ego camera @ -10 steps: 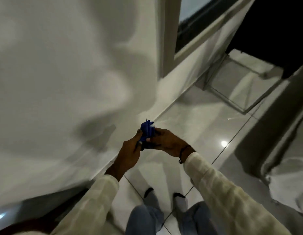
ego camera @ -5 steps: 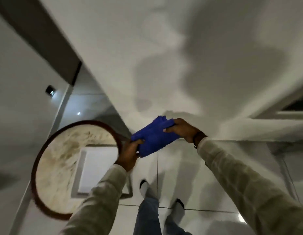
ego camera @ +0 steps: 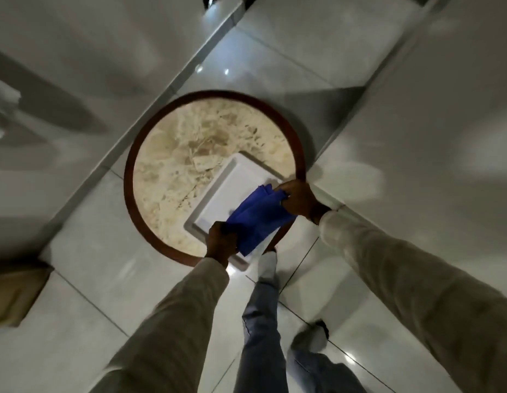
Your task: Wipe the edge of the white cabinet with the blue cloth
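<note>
Between both hands: blue cloth [ego camera: 256,219] stretched, left hand [ego camera: 220,240] and right hand [ego camera: 299,200] each clenched on an end | white cabinet [ego camera: 433,143] just right of right hand, untouched | progress: wiping not started.

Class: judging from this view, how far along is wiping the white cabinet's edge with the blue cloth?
Done: the blue cloth is picked up. In hand: left hand and right hand hold it above the round table. Left: all wiping; the cloth touches no cabinet edge.
</note>
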